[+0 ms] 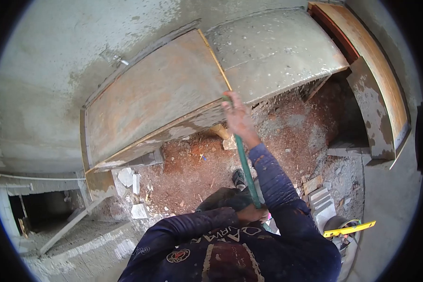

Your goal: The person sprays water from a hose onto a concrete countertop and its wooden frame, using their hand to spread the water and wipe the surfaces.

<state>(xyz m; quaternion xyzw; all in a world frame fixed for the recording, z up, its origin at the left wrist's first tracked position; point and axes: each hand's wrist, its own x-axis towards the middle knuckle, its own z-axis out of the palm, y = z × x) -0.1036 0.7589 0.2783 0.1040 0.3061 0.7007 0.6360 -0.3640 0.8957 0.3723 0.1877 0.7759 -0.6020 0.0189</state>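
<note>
My right hand reaches forward with its fingers closed round a green hose near its upper end. Close to my body, my left hand is closed round the same hose lower down. The hose end is beside the front edge of a grey slab, whose surface looks wet. Pale specks, like water drops, show over the slab and below its edge. Left of it is a brownish slab or panel, with a thin yellow strip between the two.
Reddish rubble ground lies beneath the slabs, with broken pale pieces at left. A curved wooden board stands at right. Stacked tiles and a yellow spirit level across a bucket are at lower right. A plank leans at lower left.
</note>
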